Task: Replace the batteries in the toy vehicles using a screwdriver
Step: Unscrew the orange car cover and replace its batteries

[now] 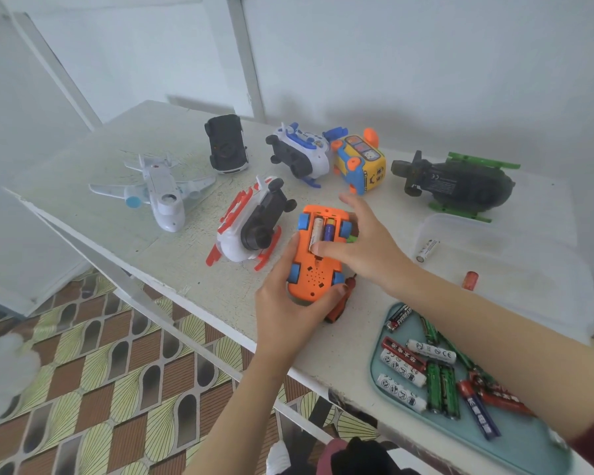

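An orange toy car [318, 269] with blue wheels lies upside down near the table's front edge, its battery bay uncovered. Two batteries [323, 231] sit in the bay, one pale, one blue and yellow. My left hand [288, 303] grips the car's near end from the left. My right hand [360, 245] reaches over the car from the right, a fingertip pressing the near end of the pale battery. An orange-handled screwdriver [342, 301] lies on the table, half hidden behind the car.
Several upturned toys stand further back: white plane [162, 193], black car [226, 144], red-white helicopter [251, 228], blue-white helicopter [302, 152], yellow bus [360, 162], green helicopter [460, 183]. Teal tray [528, 447] holds several batteries. Clear tub [494, 248] holds one battery [427, 250].
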`<state>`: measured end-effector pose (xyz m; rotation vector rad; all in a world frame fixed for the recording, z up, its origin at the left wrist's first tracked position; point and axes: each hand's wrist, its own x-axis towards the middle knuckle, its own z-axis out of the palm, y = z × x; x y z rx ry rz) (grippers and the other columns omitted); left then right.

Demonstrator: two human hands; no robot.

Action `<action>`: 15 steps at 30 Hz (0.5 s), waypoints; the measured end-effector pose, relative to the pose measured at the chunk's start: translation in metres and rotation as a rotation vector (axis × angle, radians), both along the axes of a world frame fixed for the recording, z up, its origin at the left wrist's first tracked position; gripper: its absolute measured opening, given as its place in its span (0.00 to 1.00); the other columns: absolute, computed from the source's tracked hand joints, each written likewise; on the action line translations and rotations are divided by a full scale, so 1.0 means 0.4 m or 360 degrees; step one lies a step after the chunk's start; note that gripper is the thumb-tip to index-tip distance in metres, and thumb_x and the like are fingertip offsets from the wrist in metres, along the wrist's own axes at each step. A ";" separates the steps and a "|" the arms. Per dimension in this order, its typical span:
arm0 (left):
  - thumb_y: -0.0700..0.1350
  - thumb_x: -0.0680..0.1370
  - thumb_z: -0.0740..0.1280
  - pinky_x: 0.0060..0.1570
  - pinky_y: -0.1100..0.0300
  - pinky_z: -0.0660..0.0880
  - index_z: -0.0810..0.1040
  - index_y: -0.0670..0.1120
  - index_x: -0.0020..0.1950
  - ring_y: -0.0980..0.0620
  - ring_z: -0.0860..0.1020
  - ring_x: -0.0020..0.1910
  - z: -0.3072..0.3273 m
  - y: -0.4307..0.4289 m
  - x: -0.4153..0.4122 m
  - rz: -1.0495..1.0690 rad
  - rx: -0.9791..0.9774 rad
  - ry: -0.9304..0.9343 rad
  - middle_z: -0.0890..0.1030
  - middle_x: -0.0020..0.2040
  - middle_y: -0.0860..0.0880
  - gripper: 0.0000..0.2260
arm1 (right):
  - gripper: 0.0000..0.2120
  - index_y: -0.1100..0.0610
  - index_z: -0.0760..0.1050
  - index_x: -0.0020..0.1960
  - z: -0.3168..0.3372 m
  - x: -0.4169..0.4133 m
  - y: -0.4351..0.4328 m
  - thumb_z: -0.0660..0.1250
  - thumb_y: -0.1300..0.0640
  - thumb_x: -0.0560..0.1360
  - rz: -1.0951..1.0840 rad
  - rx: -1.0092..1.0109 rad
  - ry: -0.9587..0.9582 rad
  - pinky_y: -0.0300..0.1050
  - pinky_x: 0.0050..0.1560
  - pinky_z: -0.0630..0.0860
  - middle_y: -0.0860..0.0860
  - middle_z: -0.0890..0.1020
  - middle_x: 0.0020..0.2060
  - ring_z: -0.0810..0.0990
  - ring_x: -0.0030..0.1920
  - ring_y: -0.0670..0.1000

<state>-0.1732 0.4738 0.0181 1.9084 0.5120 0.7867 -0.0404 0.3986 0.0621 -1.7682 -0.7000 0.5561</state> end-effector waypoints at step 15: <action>0.48 0.63 0.77 0.45 0.79 0.68 0.64 0.48 0.74 0.77 0.73 0.48 -0.014 0.001 -0.006 -0.0039 -0.0006 0.0039 0.70 0.48 0.83 0.42 | 0.16 0.50 0.72 0.67 0.062 0.046 0.001 0.56 0.57 0.81 -0.0134 -0.0210 -0.0060 0.44 0.65 0.68 0.47 0.74 0.66 0.73 0.64 0.48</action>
